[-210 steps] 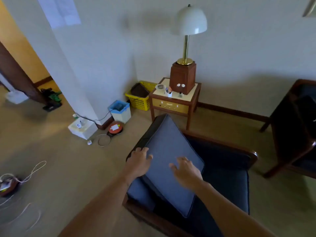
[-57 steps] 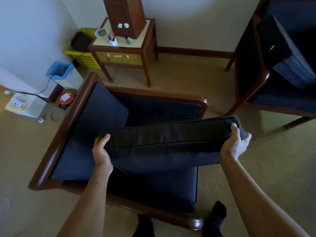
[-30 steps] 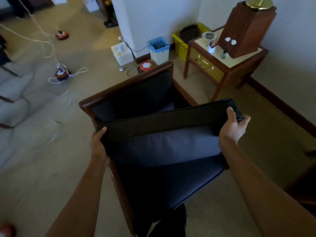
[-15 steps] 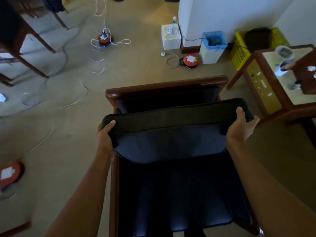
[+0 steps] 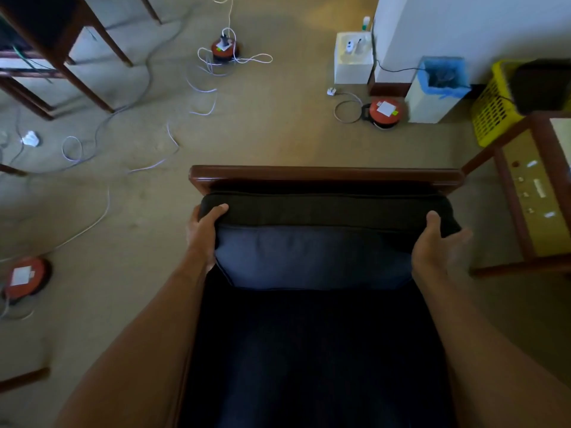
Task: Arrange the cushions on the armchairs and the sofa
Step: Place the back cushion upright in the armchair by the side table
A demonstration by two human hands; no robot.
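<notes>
Carpeted room, armchair (image 5: 324, 174): left hand (image 5: 202, 233), right hand (image 5: 432, 245) each clamp back cushion (image 5: 309, 254) end; seat it square below backrest rail.

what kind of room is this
Likely a lounge or hotel-style sitting room: a wooden-framed armchair with a dark back cushion, carpeted floor, and a side table. Cable reels suggest a temporary setup.

Both arms stretched fwd; left hand (image 5: 202, 233) & right hand (image 5: 435, 247) each in clamped grip, thumbs up
</notes>
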